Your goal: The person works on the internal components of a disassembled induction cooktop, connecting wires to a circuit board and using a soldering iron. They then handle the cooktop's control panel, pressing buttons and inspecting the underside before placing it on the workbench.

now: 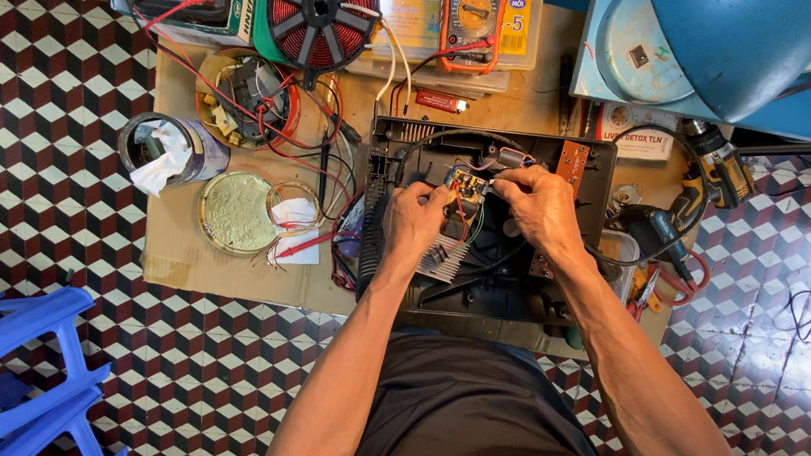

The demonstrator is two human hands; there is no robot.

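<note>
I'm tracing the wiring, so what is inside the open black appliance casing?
Inside the black casing: a small circuit board gripped by the left hand and right hand, wires, and a finned heatsink. The hands cover the parts beneath.

Both hands, left hand (413,219) and right hand (539,207), gripping small circuit board (466,185) inside open black casing (490,279), cardboard (231,265) beneath

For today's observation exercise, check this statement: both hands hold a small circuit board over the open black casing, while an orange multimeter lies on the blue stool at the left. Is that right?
Not quite. The head view shows the orange multimeter lying above the black casing, not on the blue stool. The rest holds: left hand and right hand hold the small circuit board.
</note>
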